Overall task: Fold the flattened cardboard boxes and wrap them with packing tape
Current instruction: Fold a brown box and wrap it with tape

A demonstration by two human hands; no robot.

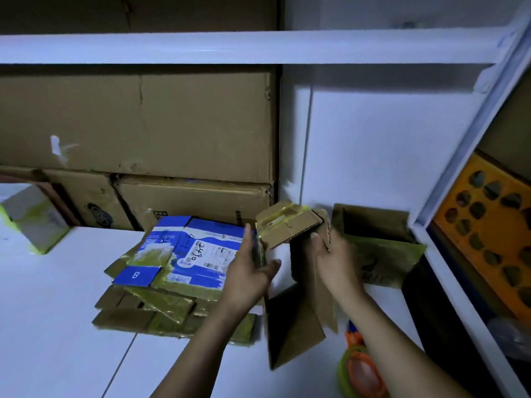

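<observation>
I hold a small brown cardboard box (290, 228) with old tape on its flaps above the white table (57, 297). My left hand (250, 271) grips its left side, thumb toward me. My right hand (333, 259) holds its right side, fingers curled round a flap. Loose lower flaps hang down toward me between my forearms. A pile of flattened boxes lies left of my hands, topped by a blue and white one (186, 254). An orange and green tape dispenser (359, 369) lies under my right forearm.
An open brown box (379, 242) with taped flaps stands at the right, against a white shelf post (459, 173). Large brown cartons (172, 127) are stacked along the back under a white shelf. A white and green box (31, 219) sits far left. An orange tray (488, 225) sits at the right edge.
</observation>
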